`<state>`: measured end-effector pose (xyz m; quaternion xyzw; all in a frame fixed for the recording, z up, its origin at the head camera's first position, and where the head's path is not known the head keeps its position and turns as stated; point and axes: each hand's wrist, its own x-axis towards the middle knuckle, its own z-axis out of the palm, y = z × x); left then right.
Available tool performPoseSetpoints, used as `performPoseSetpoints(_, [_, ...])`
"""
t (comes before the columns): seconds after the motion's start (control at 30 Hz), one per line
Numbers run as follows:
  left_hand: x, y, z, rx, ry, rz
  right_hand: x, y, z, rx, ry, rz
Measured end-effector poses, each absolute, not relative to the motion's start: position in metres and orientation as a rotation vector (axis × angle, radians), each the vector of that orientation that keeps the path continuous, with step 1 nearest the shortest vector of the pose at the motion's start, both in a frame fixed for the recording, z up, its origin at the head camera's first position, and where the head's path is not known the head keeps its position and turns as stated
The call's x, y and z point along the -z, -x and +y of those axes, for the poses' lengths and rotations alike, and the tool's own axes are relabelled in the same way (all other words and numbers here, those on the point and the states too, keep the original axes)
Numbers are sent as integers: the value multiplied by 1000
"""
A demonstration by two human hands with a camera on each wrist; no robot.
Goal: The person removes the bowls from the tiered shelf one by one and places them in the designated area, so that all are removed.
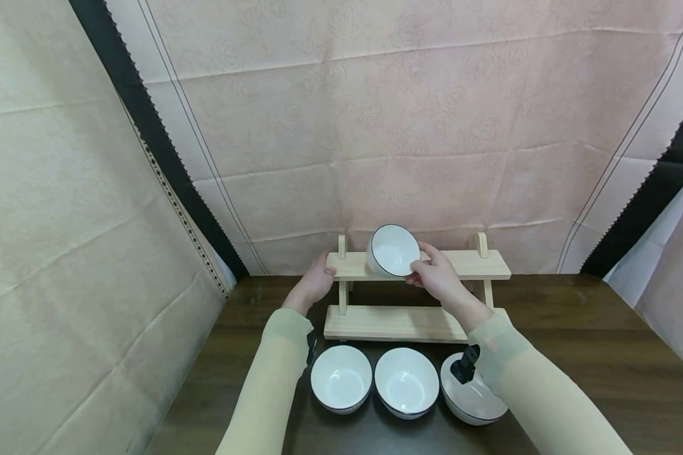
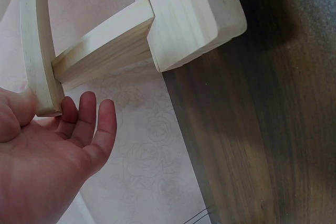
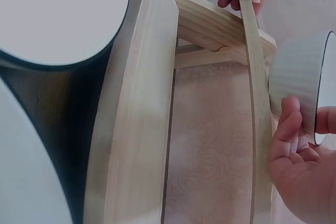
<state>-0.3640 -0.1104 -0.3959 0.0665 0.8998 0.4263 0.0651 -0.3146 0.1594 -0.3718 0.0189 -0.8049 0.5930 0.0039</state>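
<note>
A white bowl [image 1: 396,250] with a dark rim is tilted toward me at the upper board of a two-tier wooden shelf [image 1: 395,322]. My right hand [image 1: 441,276] pinches its right side, thumb over the rim and fingers against the ribbed outside, as the right wrist view shows. At the upper board's left end, my left hand [image 1: 317,282] grips the wood between thumb and forefinger. Its other fingers stand loosely bent beside the board [image 2: 43,51] in the left wrist view. The bowl's outer wall [image 3: 294,72] is right at the board's edge in the right wrist view.
Before the shelf, three more white bowls stand in a row on the dark wooden table [image 1: 575,328]: a left bowl [image 1: 341,379], a middle bowl [image 1: 406,382] and a right bowl [image 1: 471,401], partly hidden by my right wrist strap. Pale patterned cloth [image 1: 432,126] hangs behind.
</note>
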Motion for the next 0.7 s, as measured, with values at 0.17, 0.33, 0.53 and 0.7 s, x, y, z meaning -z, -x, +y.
performPoseSetpoints(0.17, [396,364,-110,-1291,-196,2704,372,310,162,-1870,-77,-2502])
performPoseSetpoints(0.33, [395,364,-110,-1282,-194,2708,373,303,165,-1884,-117,-2485])
performPoseSetpoints(0.53, [395,363,-111,-1272,-195,2713,377,294,169,-1878,-154,-2494])
performPoseSetpoints(0.7, [395,363,-111,-1273,-193,2710,380,285,174,-1885,-137,-2487])
